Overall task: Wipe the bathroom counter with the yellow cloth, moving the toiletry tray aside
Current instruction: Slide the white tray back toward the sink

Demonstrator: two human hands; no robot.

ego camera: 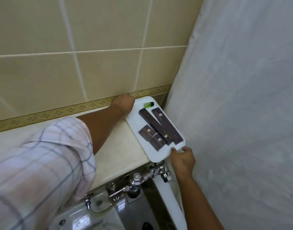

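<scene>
A white toiletry tray (157, 155) lies on the right end of the beige counter ledge (119, 146), its near end jutting over the ledge's front edge. It carries several dark brown boxes (160, 125) and a green lighter (148, 105). My left hand (124, 103) is curled against the tray's far left edge by the wall, with the fingers hidden. My right hand (184, 161) pinches the tray's near right corner, thumb on the rim. No yellow cloth is in view.
A white shower curtain (233, 97) hangs close on the tray's right side. Beige wall tiles (92, 72) back the ledge. A chrome flush valve (137, 178) and a white toilet (96, 213) sit below the ledge's front edge. My checked sleeve (42, 163) covers the ledge's left part.
</scene>
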